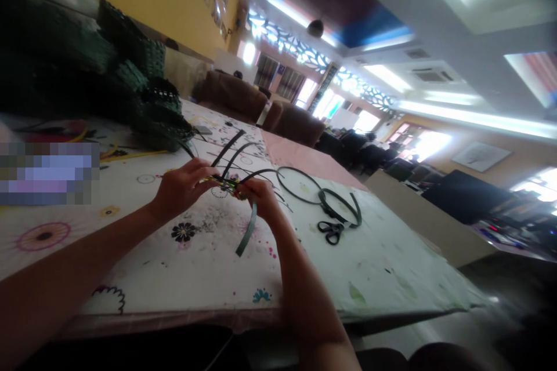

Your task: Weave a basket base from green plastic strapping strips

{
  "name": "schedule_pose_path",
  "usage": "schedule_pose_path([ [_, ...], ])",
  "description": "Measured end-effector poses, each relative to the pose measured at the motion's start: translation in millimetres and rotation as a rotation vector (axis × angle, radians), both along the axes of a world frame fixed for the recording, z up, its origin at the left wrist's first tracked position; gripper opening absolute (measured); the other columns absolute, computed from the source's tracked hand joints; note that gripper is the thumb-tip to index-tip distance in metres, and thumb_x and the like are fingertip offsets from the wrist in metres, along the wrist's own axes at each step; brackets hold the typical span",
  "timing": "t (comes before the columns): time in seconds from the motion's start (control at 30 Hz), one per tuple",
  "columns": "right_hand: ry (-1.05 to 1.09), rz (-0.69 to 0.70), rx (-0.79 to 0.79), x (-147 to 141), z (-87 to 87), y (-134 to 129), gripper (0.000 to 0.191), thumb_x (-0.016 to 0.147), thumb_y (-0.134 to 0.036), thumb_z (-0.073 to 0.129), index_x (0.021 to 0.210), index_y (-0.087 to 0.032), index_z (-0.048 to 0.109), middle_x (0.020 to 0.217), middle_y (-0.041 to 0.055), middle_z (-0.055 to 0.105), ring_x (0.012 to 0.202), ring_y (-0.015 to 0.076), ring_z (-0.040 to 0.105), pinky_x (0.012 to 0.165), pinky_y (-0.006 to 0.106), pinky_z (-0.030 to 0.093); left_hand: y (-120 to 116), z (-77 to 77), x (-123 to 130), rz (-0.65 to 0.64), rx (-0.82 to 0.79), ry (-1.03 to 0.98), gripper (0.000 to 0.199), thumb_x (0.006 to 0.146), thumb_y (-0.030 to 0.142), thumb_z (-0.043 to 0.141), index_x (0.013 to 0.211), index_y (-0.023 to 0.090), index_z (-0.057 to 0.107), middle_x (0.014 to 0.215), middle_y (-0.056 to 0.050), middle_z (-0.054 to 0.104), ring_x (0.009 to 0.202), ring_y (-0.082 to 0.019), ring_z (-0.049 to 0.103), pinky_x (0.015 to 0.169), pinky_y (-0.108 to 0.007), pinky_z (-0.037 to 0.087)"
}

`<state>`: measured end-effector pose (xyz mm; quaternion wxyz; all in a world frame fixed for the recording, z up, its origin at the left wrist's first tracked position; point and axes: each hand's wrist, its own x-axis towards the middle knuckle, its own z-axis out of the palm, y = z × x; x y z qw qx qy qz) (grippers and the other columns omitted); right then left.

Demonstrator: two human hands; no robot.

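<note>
Between my two hands, above the printed tablecloth [209, 266], is a bundle of dark green flat strips [232, 153] crossing one another, with small yellow-green bits at the middle. My left hand [180, 185] pinches the bundle's left side, fingers closed. The right hand [260, 194] grips its right side, also closed. Several strip ends curve up and away from me, and one strip end [247, 235] hangs down below my right hand. How the strips join at the centre is too small to make out. To the right lie black-handled scissors [333, 231].
Coiled dark strips [342, 208] lie behind the scissors. Dark green woven pieces [143, 69] are heaped at the table's far left, near yellow strips [130, 155]. Brown chairs [235, 95] stand along the far edge. A blurred patch covers something at the left.
</note>
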<state>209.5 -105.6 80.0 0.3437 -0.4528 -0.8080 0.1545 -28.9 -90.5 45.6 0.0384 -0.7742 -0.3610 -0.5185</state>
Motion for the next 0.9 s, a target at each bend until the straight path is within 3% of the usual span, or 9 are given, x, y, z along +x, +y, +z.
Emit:
schedule_pose_path([
  [0.07, -0.053, -0.01, 0.024, 0, -1.4, 0, 0.027, 0.093, -0.022, 0.06, 0.067, -0.017, 0.064, 0.071, 0.0008, 0.063, 0.067, 0.0124, 0.053, 0.067, 0.025, 0.036, 1, -2.2, 1, 0.008, 0.006, 0.035, 0.033, 0.1, 0.053, 0.059, 0.105, 0.027, 0.078, 0.111, -0.006, 0.076, 0.089, -0.02, 0.07, 0.072, -0.027, 0.049],
  [0.17, -0.115, -0.009, 0.024, 1, -4.0, -1, 0.027, 0.094, -0.021, 0.06, 0.068, -0.017, 0.065, 0.074, 0.001, 0.065, 0.068, 0.0122, 0.055, 0.067, 0.025, 0.036, 0, -3.9, 4, 0.012, -0.052, 0.041, 0.031, 0.101, 0.048, 0.058, 0.101, 0.026, 0.08, 0.104, -0.006, 0.076, 0.084, -0.019, 0.07, 0.071, -0.028, 0.049],
  [0.33, -0.167, -0.016, 0.04, 0, -5.7, -1, 0.028, 0.095, -0.021, 0.06, 0.067, -0.018, 0.063, 0.071, -0.0003, 0.063, 0.067, 0.0119, 0.053, 0.066, 0.024, 0.034, -2, -1.3, 7, -0.065, -0.171, 0.01, 0.03, 0.1, 0.045, 0.056, 0.094, 0.025, 0.078, 0.095, -0.004, 0.073, 0.085, -0.019, 0.068, 0.075, -0.029, 0.049],
  [0.57, -0.262, -0.005, 0.098, -1, -9.2, -1, 0.03, 0.096, -0.018, 0.059, 0.066, -0.018, 0.058, 0.07, -0.0006, 0.061, 0.069, 0.0126, 0.051, 0.068, 0.025, 0.032, 9, -5.3, 8, -0.032, -0.072, 0.066, 0.029, 0.092, 0.051, 0.065, 0.085, 0.023, 0.074, 0.096, -0.008, 0.071, 0.092, -0.028, 0.062, 0.095, -0.046, 0.042],
  [0.77, -0.319, 0.005, 0.135, -7, -17.3, 2, 0.035, 0.096, -0.019, 0.06, 0.063, -0.019, 0.05, 0.067, -0.0022, 0.054, 0.065, 0.0119, 0.045, 0.065, 0.026, 0.028, 8, -16.5, 14, -0.136, -0.286, -0.06, 0.03, 0.093, 0.044, 0.062, 0.075, 0.02, 0.062, 0.078, -0.003, 0.061, 0.077, -0.022, 0.058, 0.08, -0.037, 0.043],
  [0.9, -0.314, 0.024, 0.108, -8, -20.5, 3, 0.035, 0.097, -0.02, 0.06, 0.063, -0.019, 0.053, 0.067, -0.002, 0.055, 0.067, 0.0123, 0.048, 0.067, 0.025, 0.03, 6, -17.0, 15, -0.143, -0.361, -0.105, 0.028, 0.091, 0.044, 0.062, 0.075, 0.02, 0.063, 0.077, -0.002, 0.06, 0.079, -0.021, 0.059, 0.077, -0.034, 0.044],
])
